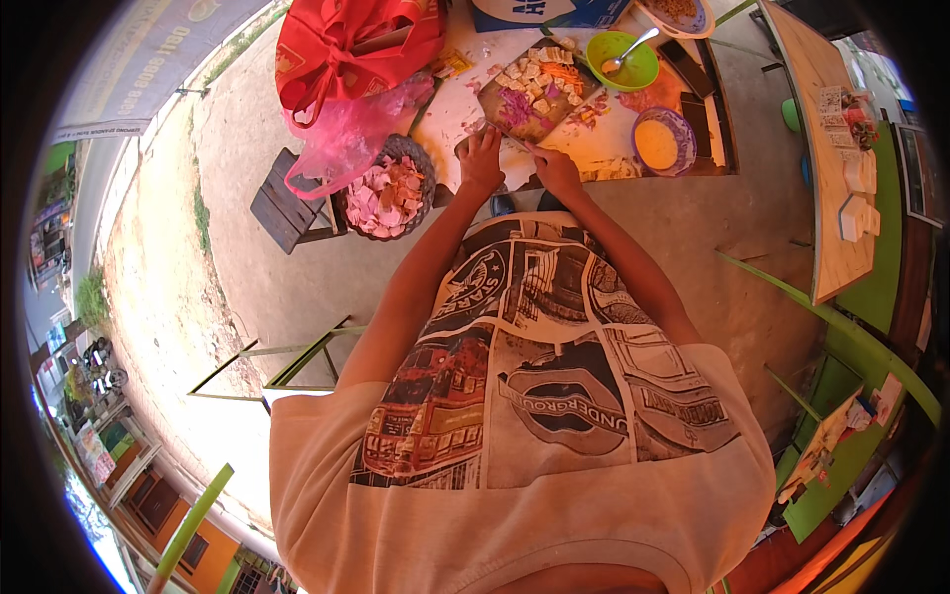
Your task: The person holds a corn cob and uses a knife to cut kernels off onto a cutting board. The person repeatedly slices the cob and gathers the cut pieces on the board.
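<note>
My right hand (558,174) grips a knife (513,138) whose thin blade points left across the near edge of a cutting board (545,132). Just left of the blade, my left hand (482,162) rests with bent fingers at the table top; what lies under the fingertips is too small to make out. On the board are pale cubes (523,78) that look like tofu or tempeh, orange shreds (562,74) like carrot, and sliced purple pieces (514,108) like shallot or onion.
Right of the board stand a green bowl (644,73) with a spoon (631,50), a bowl of yellow liquid (659,145) and two dark phone-like objects (695,122). Leftward are a red bag (356,52), a pink plastic bag (349,141), and a basket of pinkish scraps (382,197) beside a wooden stool (289,197).
</note>
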`<move>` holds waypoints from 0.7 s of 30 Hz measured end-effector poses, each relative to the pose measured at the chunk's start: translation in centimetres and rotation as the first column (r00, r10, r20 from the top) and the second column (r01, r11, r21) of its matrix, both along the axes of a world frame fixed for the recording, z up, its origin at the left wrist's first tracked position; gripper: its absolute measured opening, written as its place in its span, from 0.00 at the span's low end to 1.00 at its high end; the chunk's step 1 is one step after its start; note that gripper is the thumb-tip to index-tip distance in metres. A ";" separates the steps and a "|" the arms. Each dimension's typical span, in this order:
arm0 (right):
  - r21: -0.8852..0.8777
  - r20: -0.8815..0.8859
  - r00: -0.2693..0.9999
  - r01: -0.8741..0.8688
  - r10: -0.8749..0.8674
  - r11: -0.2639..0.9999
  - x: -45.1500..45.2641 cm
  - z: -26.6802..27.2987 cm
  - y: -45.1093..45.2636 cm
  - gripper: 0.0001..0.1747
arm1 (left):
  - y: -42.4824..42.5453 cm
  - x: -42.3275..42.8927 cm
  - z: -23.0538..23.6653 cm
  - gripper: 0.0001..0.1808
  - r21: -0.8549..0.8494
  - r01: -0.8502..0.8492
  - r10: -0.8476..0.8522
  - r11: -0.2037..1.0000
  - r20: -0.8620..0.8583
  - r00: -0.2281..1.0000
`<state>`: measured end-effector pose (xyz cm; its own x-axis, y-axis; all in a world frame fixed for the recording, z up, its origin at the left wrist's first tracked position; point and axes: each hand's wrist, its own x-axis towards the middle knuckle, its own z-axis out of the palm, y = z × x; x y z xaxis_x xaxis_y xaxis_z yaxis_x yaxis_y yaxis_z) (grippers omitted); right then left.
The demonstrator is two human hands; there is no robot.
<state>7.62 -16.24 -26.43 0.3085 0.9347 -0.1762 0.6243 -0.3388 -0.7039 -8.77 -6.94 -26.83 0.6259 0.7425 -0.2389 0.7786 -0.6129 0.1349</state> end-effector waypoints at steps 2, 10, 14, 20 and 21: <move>0.003 0.019 1.000 0.009 -0.009 1.000 -0.1 0.0 0.0 0.21 | 0.0 -0.1 -0.1 0.50 0.009 0.003 -0.003 1.000 0.019 1.000; 0.026 -0.030 0.991 0.128 -0.127 0.991 0.2 -0.4 -0.3 0.19 | -0.1 -0.1 0.0 0.50 0.018 -0.008 0.007 1.000 0.065 0.998; 0.030 -0.212 0.973 0.100 -0.092 0.995 0.4 -0.7 -0.7 0.19 | -0.2 -0.2 -0.5 0.50 0.041 -0.004 0.000 0.999 0.082 0.997; -0.040 -0.281 0.958 0.045 -0.054 0.998 0.0 0.2 -1.2 0.19 | -0.2 -0.3 0.3 0.50 0.036 -0.001 0.000 0.999 0.037 0.999; 0.001 -0.258 0.965 0.037 -0.036 0.999 0.1 0.0 -1.3 0.19 | -0.1 -0.1 0.3 0.50 0.038 0.007 -0.009 0.999 0.053 0.999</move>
